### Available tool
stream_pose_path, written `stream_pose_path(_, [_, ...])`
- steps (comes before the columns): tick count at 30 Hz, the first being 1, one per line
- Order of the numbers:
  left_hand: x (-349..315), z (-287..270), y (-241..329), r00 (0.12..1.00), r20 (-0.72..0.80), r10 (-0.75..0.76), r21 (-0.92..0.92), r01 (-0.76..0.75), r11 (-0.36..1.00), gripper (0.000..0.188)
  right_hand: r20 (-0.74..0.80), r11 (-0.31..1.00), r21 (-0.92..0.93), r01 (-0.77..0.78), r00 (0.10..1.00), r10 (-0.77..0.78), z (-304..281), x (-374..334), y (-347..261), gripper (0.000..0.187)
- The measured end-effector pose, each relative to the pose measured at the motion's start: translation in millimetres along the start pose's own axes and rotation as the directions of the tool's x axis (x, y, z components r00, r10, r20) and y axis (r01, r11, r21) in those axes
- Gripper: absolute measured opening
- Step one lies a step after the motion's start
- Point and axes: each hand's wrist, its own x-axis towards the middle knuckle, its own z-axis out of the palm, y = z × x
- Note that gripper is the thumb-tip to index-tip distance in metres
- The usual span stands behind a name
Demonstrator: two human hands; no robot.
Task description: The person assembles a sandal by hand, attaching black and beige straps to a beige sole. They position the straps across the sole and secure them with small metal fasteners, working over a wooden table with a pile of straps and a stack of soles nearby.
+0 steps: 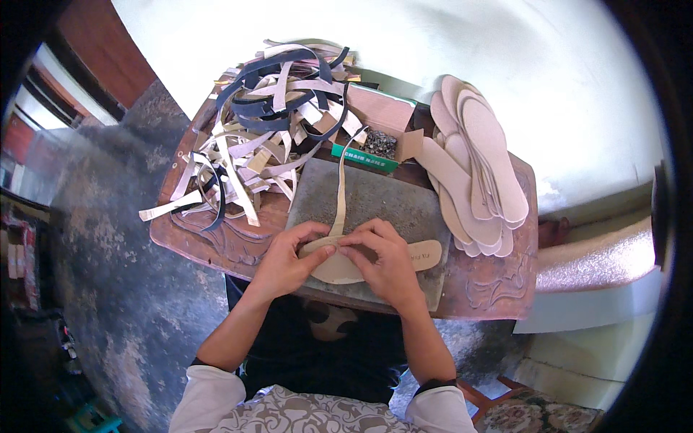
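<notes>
A tan shoe insole (426, 255) lies crosswise over a flat grey slab (317, 189), its narrower end to the right. A long pale strip (341, 189) runs from the insole's far edge away over the slab. My left hand (290, 261) is closed on the insole's broad left end, thumb on top. With its fingers pinched, my right hand (384, 261) presses at the insole's far edge, where the strip meets it. Both thumbs nearly touch there. My fingertips hide how strip and edge join.
Beyond the slab stands an open green-sided box (367, 160) of small dark nails (380, 143). A tangled heap of cut strips (278, 101) covers the table's left. Stacked insoles (473, 169) lie at the right on the carved wooden table (498, 289). A pale wall (390, 43) rises behind.
</notes>
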Motion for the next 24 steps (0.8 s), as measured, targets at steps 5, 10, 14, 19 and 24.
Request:
stream_pose_path(5, [-1.8,1.1,0.9,1.0,0.005,-0.018,-0.04,0.018,0.999,0.028,0.014,1.0,0.006,0.006,1.0,-0.006,-0.1,-1.5,1.9,0.014])
stream_pose_path(10, [-2.9,0.3,6.9,1.0,0.011,-0.021,0.037,0.02,0.999,0.029,0.013,0.999,0.035,-0.015,1.0,0.014,0.6,-2.8,1.9,0.011])
stream_pose_path(14, [-2.3,0.1,3.9,1.0,0.004,0.016,0.056,-0.016,0.998,0.028,0.006,1.0,0.029,0.002,1.0,-0.002,2.6,-2.7,3.3,0.011])
stream_pose_path(19, [-2.6,0.6,6.0,0.999,0.003,0.04,0.059,-0.04,0.997,0.026,0.001,1.0,0.008,-0.03,1.0,0.03,6.3,-1.2,2.8,0.011])
stream_pose_path(24, [-1.8,0.9,-1.0,0.998,-0.03,0.064,0.099,-0.061,0.993,0.027,-0.017,0.999,0.006,-0.035,0.999,0.035,10.9,-0.5,5.0,0.01])
